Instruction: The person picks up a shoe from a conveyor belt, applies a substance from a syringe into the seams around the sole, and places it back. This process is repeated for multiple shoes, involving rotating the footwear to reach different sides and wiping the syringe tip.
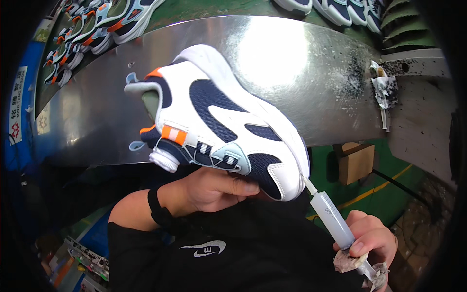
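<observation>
A white and navy sneaker [221, 114] with orange tabs and a light blue panel is tilted on its side, its sole up and to the right. From below, my left hand [216, 190] grips it near the toe, thumb against the upper; the other fingers are mostly hidden behind the shoe. My right hand [370, 238] is closed around a clear syringe [333, 219] of whitish fluid. The nozzle tip touches or nearly touches the seam between sole and upper at the toe. Crumpled, dirty paper [346, 263] is wrapped at the syringe's rear end.
Beyond the shoe runs a shiny metal ledge [335, 53], spotted with dark residue at right. Several similar sneakers [131, 19] stand on a green surface at far left, and more sneakers [335, 9] are at far right. A soiled wrapped item [384, 92] lies at the ledge's right end. A cardboard box [356, 163] sits lower right.
</observation>
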Tool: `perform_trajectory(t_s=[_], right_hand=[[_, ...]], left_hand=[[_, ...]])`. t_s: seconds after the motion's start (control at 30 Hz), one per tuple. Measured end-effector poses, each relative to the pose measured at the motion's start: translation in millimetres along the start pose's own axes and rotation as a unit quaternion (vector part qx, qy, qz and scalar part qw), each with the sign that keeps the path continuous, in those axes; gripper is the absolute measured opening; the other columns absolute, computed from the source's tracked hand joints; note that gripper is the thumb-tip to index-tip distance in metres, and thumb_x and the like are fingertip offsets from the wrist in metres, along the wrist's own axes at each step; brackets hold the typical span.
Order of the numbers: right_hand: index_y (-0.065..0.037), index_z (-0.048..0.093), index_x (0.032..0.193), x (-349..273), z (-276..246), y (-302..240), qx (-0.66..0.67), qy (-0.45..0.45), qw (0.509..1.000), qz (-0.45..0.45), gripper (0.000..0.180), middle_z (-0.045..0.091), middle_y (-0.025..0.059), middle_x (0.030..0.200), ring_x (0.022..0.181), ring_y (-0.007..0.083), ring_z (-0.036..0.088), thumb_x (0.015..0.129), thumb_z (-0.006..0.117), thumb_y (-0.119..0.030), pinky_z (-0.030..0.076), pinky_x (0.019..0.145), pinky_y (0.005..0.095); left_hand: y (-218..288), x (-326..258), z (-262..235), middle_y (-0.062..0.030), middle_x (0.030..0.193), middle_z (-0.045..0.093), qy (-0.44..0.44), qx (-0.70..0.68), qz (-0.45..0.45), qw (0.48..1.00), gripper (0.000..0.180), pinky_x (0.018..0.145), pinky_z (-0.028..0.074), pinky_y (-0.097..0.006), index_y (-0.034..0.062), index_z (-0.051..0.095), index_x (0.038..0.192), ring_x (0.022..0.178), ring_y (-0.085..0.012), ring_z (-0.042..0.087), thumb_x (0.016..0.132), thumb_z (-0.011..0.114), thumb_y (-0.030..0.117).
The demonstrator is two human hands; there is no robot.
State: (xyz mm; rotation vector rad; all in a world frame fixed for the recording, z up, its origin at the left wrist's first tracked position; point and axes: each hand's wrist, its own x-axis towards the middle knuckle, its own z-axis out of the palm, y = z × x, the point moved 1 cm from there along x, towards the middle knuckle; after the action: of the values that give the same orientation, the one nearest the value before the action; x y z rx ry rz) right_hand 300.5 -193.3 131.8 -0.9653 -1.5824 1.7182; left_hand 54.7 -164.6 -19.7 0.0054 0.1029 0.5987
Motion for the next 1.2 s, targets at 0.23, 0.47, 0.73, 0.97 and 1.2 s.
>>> perform_trajectory(t_s=[0.23,0.47,0.73,0.97,1.2], right_hand=[[-0.010,0.056,0.106,-13.7,-4.2,4.8,-0.037,0.079,0.995,-0.042,0.061,0.060,0.0117,0.087,0.066,0.0176,0.050,0.070,0.071,-0.058,0.032,0.058,0.0294],[-0.011,0.051,0.115,-13.6,-16.6,10.2,-0.146,-0.034,0.986,-0.068,0.072,0.061,0.0094,0.081,0.066,0.0194,0.053,0.067,0.072,-0.060,0.031,0.059,0.0297],[-0.007,0.049,0.115,-9.5,1.7,21.7,-0.328,-0.023,0.935,-0.130,0.080,0.050,0.0072,0.098,0.071,0.0174,0.041,0.061,0.076,-0.060,0.029,0.056,0.0301],[-0.007,0.058,0.113,-7.2,9.9,36.5,-0.424,0.006,0.893,-0.150,0.058,0.056,0.0069,0.092,0.062,0.0171,0.039,0.072,0.070,-0.047,0.032,0.055,0.0280],[-0.008,0.059,0.111,-9.2,11.4,49.1,-0.448,0.009,0.878,-0.170,0.059,0.056,0.0070,0.089,0.063,0.0169,0.040,0.068,0.072,-0.048,0.031,0.054,0.0290]], left_hand=[[-0.6,33.1,4.8,-0.0154,0.120,0.057,0.009,0.050,-0.003,0.999,0.036,0.098,0.043,-0.040,0.0022,0.050,0.125,0.113,-0.0284,0.054,0.089,0.053,0.002],[1.4,49.3,14.0,-0.0087,0.115,0.061,0.021,0.063,0.025,0.997,0.030,0.095,0.046,-0.033,0.0054,0.055,0.119,0.108,-0.0185,0.057,0.090,0.055,0.003],[2.4,59.8,18.3,-0.0214,0.123,0.053,0.024,0.072,0.056,0.996,0.039,0.090,0.051,-0.026,-0.0003,0.046,0.127,0.115,-0.0255,0.054,0.091,0.054,0.012],[2.3,60.3,24.5,-0.0109,0.112,0.062,0.054,0.018,0.044,0.997,0.030,0.078,0.055,-0.023,0.0014,0.056,0.117,0.105,-0.0192,0.060,0.088,0.060,0.009],[2.6,62.3,29.6,-0.0107,0.111,0.062,0.062,0.011,0.047,0.997,0.029,0.077,0.056,-0.023,0.0006,0.058,0.114,0.105,-0.0207,0.060,0.087,0.061,0.010]])
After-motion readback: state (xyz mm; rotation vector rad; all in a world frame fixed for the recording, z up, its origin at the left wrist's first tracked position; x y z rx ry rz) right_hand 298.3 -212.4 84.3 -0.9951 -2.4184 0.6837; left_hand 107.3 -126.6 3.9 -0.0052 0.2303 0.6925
